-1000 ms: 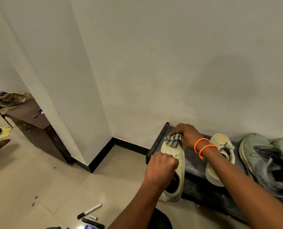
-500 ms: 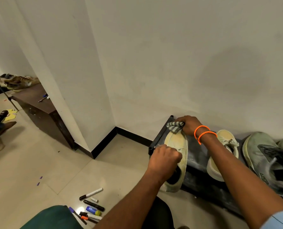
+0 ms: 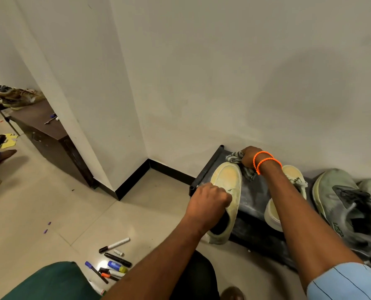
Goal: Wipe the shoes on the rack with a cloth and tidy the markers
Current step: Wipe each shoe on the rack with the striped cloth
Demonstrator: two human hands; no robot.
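A pale yellow slip-on shoe [image 3: 226,182] lies on the left end of the black shoe rack [image 3: 206,169], its heel hanging over the front edge. My left hand [image 3: 209,199] grips this shoe at its opening. My right hand [image 3: 248,156], with two orange bands on the wrist, presses a grey striped cloth [image 3: 234,158] against the shoe's toe. Its pale yellow partner [image 3: 292,176] sits just right of my right forearm. Several markers [image 3: 114,259] lie scattered on the floor tiles near my knee.
Two grey-green sneakers [image 3: 340,198] fill the rack's right side against the wall. A dark wooden cabinet [image 3: 48,135] with worn shoes [image 3: 17,97] on top stands at the left behind the wall corner. Another person's foot [image 3: 0,156] shows at the far left.
My right hand has carried the cloth further up over the shoe's toe toward the wall. The head has tilted down, bringing more markers and my green-clad knee into view.
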